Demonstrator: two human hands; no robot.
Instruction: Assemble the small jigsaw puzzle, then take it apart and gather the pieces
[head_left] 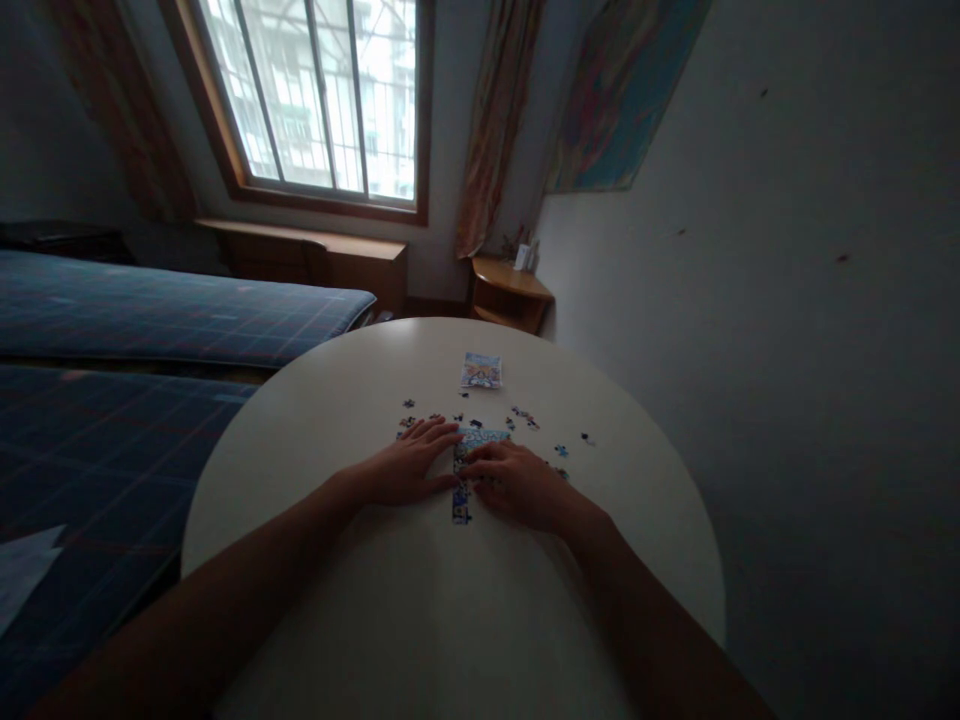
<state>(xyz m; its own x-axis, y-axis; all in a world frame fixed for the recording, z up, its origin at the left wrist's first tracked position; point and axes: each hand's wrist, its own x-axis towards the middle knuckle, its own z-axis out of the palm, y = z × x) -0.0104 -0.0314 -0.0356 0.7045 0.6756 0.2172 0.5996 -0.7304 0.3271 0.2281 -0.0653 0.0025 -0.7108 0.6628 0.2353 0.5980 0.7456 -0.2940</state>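
Note:
A partly joined jigsaw puzzle (461, 508) lies on the round white table, with a pale blue strip along its top and a patterned column down its left side. My left hand (405, 465) rests flat beside its left edge, fingers stretched and spread, fingertips at the border. Over the puzzle's middle, my right hand (517, 482) is bent with its fingers drawn together, fingertips down on the left column. Whatever is under those fingertips is too small and covered to make out. Much of the puzzle's right part is hidden by this hand.
Loose jigsaw pieces (562, 451) are scattered behind and to the right of the puzzle. Farther back lies a small picture card or packet (481, 371). The round table (315, 390) stands between a plaid-covered bed (135, 310) and a wall (787, 380).

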